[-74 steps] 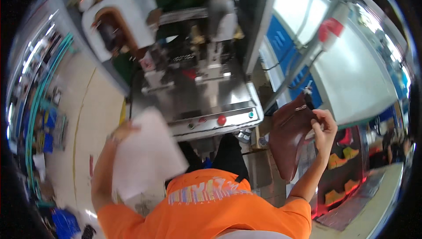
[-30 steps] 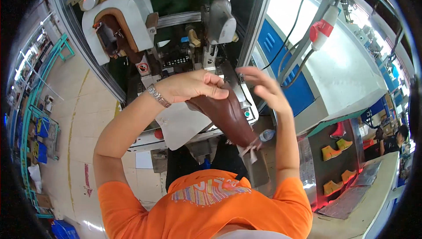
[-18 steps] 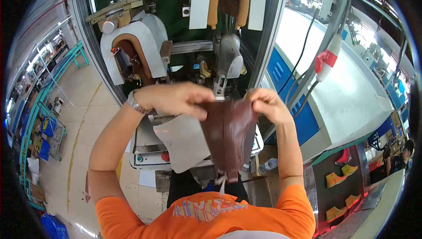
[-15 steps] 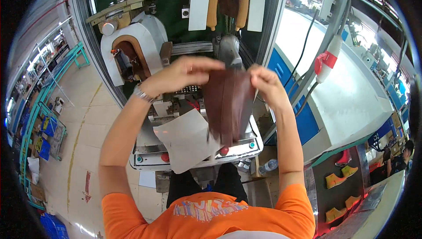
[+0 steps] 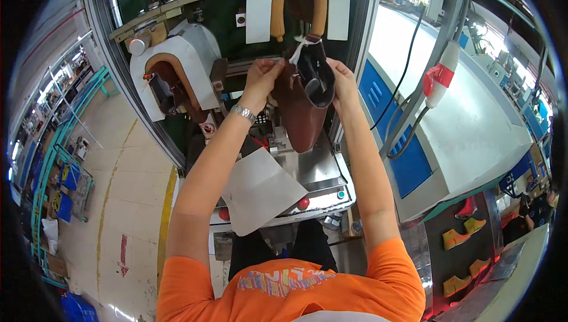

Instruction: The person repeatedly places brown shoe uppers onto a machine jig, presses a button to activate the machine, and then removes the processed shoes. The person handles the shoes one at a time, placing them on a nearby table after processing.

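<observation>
A brown leather shoe upper point(image 5: 300, 124) hangs between my hands over the machine, its toe toward me and its dark-lined opening showing. My left hand point(image 5: 264, 82) pinches the left edge of the opening. On the opposite edge, my right hand point(image 5: 343, 85) is closed with the fingers partly hidden behind the leather. White ties or strips point(image 5: 300, 45) show at the upper's far end. Just beyond is a tan U-shaped pad point(image 5: 276, 8) in a white housing point(image 5: 258, 5), with dark brown leather inside its arch. The metal form below it is covered by the upper.
To the left, a second tan pad point(image 5: 188, 76) surrounds another brown upper point(image 5: 168, 85). A pale sheet point(image 5: 260, 189) lies on the machine's front ledge beside a red button point(image 5: 303, 203). A red-and-white plug connector point(image 5: 441, 76) hangs at the right; yellow shoe parts point(image 5: 454, 239) sit lower right.
The upper has turned so that its opening faces me, and it has moved farther away. My left hand has shifted onto its left edge. The metal form is covered now.
</observation>
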`<act>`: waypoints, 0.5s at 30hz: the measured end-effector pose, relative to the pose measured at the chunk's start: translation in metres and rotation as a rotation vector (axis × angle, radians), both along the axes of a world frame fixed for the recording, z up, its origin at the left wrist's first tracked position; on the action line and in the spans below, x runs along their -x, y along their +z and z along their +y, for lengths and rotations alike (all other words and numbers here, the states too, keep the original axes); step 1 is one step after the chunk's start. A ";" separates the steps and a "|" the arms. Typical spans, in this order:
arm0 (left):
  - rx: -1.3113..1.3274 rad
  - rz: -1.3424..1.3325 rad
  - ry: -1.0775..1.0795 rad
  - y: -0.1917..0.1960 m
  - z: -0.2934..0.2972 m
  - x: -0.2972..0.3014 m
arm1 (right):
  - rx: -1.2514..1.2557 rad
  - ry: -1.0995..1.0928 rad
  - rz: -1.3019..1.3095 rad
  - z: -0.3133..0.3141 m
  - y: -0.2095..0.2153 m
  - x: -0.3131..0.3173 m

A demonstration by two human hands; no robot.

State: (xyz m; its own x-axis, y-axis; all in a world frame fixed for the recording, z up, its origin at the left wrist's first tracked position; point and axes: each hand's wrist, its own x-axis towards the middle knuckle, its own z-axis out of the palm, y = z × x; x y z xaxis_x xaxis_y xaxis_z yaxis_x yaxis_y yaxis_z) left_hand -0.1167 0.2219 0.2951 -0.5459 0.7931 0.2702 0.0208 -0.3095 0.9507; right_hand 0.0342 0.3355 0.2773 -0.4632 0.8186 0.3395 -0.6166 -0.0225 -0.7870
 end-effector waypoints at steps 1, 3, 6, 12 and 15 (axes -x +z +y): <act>-0.069 0.225 0.209 -0.007 -0.007 -0.002 | 0.008 -0.024 -0.070 -0.005 -0.010 -0.002; -0.225 0.680 0.609 -0.019 -0.027 -0.017 | 0.009 -0.088 -0.205 -0.018 -0.033 -0.018; -0.526 1.203 0.473 0.019 -0.093 -0.076 | 0.195 0.516 -0.043 -0.040 -0.103 -0.043; 0.164 1.525 0.256 0.025 -0.107 -0.124 | 0.395 0.649 0.258 -0.088 -0.153 -0.035; 0.189 1.526 0.274 0.004 -0.106 -0.129 | 1.364 1.327 1.058 -0.085 -0.151 -0.010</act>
State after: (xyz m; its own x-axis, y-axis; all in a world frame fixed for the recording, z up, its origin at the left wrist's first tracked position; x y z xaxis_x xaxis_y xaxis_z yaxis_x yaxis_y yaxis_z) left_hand 0.0126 0.1157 0.2989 0.0133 0.8044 0.5940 0.9998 -0.0179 0.0019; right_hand 0.0445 0.2504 0.1266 -0.8904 0.1591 0.4264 0.1511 -0.7804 0.6067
